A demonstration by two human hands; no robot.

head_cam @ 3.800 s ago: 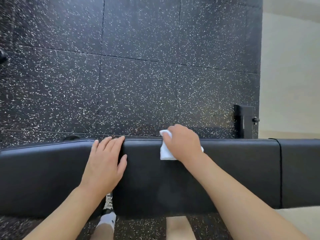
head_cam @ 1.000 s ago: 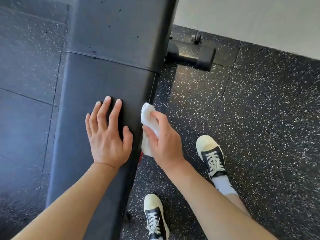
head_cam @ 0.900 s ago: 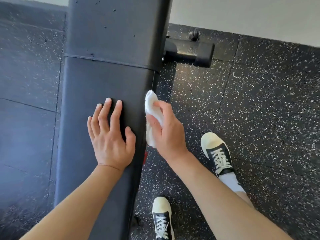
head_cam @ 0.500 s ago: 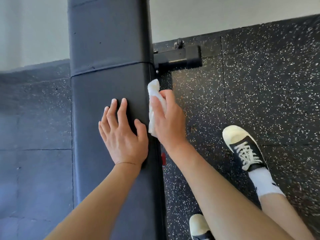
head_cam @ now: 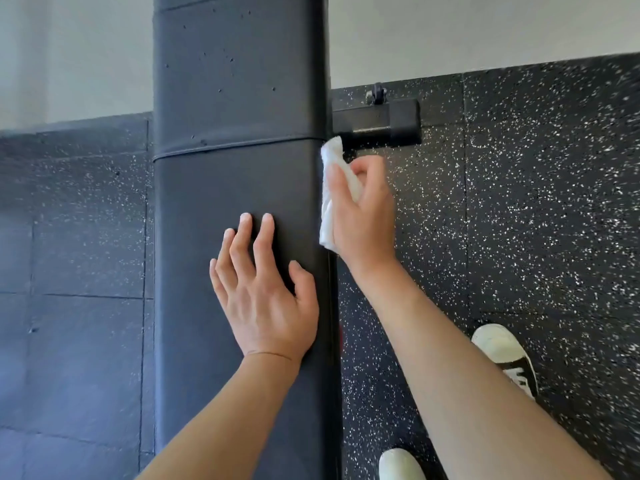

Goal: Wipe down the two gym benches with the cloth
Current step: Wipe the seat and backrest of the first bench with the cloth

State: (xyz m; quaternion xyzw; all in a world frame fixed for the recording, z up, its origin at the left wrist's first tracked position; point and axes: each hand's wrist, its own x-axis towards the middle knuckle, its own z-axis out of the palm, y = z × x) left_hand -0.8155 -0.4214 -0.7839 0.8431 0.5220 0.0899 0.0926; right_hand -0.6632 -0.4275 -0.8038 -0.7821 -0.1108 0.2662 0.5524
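Observation:
A black padded gym bench runs from the bottom of the view up to the wall, with a seam across it between two pads. My left hand lies flat on top of the nearer pad, fingers spread, holding nothing. My right hand presses a folded white cloth against the bench's right side edge, just below the seam. Only one bench is in view.
The bench's black metal foot bar sticks out to the right near the wall, just above the cloth. Speckled black rubber floor lies on both sides. My two shoes stand right of the bench. A pale wall is at the far end.
My right hand has slid the cloth along the bench's right side edge toward the seam and foot bar. My left hand stays flat on the pad. The view has turned to face along the bench.

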